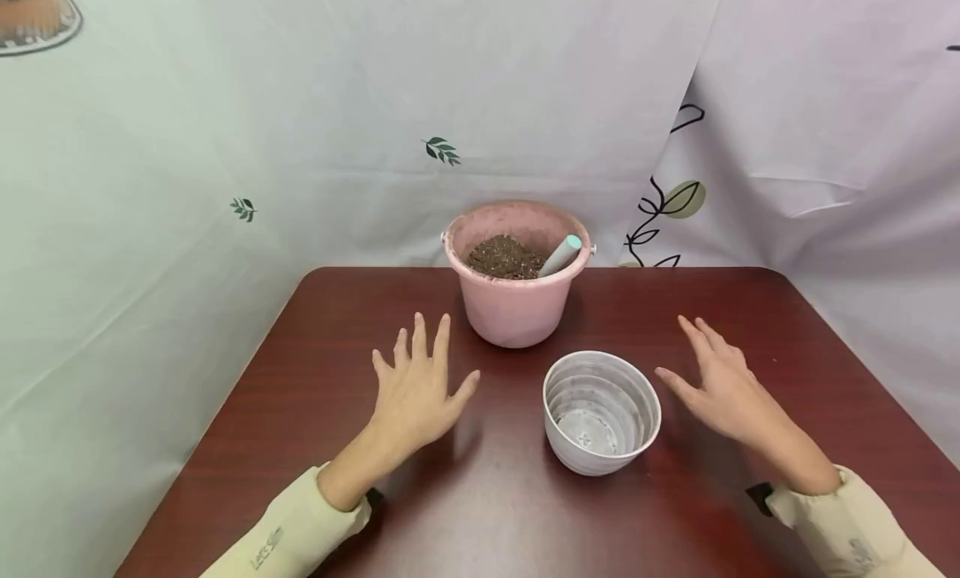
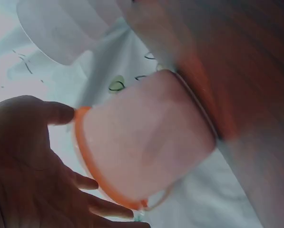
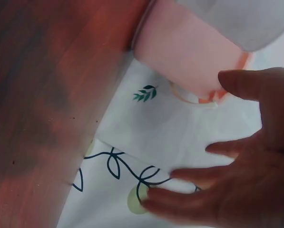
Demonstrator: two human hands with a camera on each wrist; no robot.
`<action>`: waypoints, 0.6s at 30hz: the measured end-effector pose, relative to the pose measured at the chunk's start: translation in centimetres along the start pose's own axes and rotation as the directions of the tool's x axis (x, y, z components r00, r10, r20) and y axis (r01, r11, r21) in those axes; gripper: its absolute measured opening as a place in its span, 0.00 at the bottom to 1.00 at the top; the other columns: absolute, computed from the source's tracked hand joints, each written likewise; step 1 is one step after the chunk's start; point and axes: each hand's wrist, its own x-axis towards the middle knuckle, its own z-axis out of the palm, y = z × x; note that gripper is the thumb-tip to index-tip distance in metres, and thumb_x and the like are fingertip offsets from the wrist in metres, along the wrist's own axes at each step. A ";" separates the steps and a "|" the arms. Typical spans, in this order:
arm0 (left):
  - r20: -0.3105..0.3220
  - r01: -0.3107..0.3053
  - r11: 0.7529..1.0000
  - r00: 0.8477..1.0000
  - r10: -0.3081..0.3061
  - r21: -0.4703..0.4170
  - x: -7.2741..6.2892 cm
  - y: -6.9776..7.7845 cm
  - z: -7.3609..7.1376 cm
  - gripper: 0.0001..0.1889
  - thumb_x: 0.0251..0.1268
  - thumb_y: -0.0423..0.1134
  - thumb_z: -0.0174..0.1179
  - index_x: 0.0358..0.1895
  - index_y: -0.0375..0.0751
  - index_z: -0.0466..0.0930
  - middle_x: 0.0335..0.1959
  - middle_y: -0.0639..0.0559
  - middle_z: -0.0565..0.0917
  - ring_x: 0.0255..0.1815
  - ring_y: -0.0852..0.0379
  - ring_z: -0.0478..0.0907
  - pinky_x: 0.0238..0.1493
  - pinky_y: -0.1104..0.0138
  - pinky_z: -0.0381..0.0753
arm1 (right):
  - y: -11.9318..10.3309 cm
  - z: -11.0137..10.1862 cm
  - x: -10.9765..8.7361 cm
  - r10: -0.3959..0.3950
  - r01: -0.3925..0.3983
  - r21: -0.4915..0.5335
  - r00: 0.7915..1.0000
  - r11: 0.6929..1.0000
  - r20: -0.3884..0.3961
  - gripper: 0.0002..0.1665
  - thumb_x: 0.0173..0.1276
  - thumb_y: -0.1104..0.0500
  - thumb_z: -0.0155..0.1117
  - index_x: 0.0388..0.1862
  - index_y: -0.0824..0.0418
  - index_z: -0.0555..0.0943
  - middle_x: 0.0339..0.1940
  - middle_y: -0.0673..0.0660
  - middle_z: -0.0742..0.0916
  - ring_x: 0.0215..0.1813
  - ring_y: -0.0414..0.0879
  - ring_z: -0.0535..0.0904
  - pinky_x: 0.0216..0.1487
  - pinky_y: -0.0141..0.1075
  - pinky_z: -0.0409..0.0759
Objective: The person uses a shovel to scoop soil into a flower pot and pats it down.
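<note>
Both hands are spread above the dark red table, holding nothing. In the head view my left hand (image 1: pixel 416 394) is left of a whitish ribbed plant pot (image 1: pixel 600 461), fingers fanned and pointing away from me. My right hand (image 1: pixel 723 386) is on the pot's other side, its thumb near the rim. The pot stands upright, with no soil showing inside. Behind it sits a pink bucket (image 1: pixel 517 311) holding dark soil (image 1: pixel 506 257) and a tool whose grey handle (image 1: pixel 558 257) with a pale teal end leans on the rim. The handle's lower end is hidden.
The reddish-brown wooden table (image 1: pixel 337 328) has rounded far corners. A white cloth (image 1: pixel 337 144) printed with leaves hangs behind and along the left side. Crumbs of soil (image 3: pixel 74 118) dot the tabletop in the right wrist view.
</note>
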 end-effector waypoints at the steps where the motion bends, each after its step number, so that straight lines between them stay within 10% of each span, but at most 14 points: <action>1: -0.011 -0.020 1.000 1.000 0.020 -0.004 -0.1 0.3 -0.1 0.45 0.66 0.65 0.52 0.79 0.44 0.51 0.76 0.30 0.56 0.71 0.28 0.60 0.59 0.27 0.54 | 0.1 -0.2 -0.1 -0.030 0.029 0.024 1.000 0.999 0.005 0.47 0.67 0.56 0.66 0.78 0.67 0.55 0.72 0.77 0.64 0.65 0.79 0.61 0.55 0.73 0.60; 5: 0.008 -0.138 0.981 0.990 0.140 -0.137 -0.7 1.7 -0.4 0.44 0.63 0.58 0.60 0.77 0.43 0.54 0.74 0.35 0.62 0.69 0.33 0.65 0.59 0.33 0.62 | 0.3 -0.7 -0.5 -0.191 0.187 0.145 0.981 0.972 0.015 0.44 0.58 0.70 0.69 0.73 0.68 0.63 0.63 0.72 0.76 0.61 0.70 0.74 0.56 0.61 0.71; 8: 0.107 -0.182 0.923 0.967 0.230 -0.339 -1.2 2.9 -0.3 0.45 0.62 0.56 0.63 0.78 0.46 0.53 0.73 0.42 0.65 0.68 0.40 0.67 0.59 0.39 0.68 | 0.1 -0.8 -1.0 -0.280 0.241 0.313 0.956 0.919 0.088 0.45 0.56 0.70 0.73 0.72 0.65 0.65 0.60 0.66 0.81 0.57 0.56 0.81 0.50 0.47 0.81; 14: 0.261 -0.159 0.802 0.894 0.365 -0.576 -1.7 4.8 0.6 0.56 0.51 0.58 0.73 0.78 0.50 0.47 0.72 0.48 0.67 0.65 0.49 0.73 0.58 0.51 0.74 | -0.4 -0.2 -1.7 -0.361 0.104 0.657 0.893 0.747 0.268 0.49 0.55 0.68 0.76 0.73 0.67 0.61 0.61 0.71 0.78 0.57 0.39 0.80 0.45 0.41 0.83; 18: 0.247 -0.153 0.739 0.882 0.402 -0.656 -1.6 5.8 1.4 0.62 0.42 0.58 0.78 0.78 0.49 0.45 0.70 0.51 0.67 0.64 0.51 0.74 0.59 0.56 0.74 | -0.5 0.2 -1.8 -0.382 0.090 0.707 0.885 0.701 0.267 0.50 0.53 0.70 0.76 0.73 0.68 0.61 0.58 0.72 0.79 0.54 0.45 0.82 0.43 0.42 0.84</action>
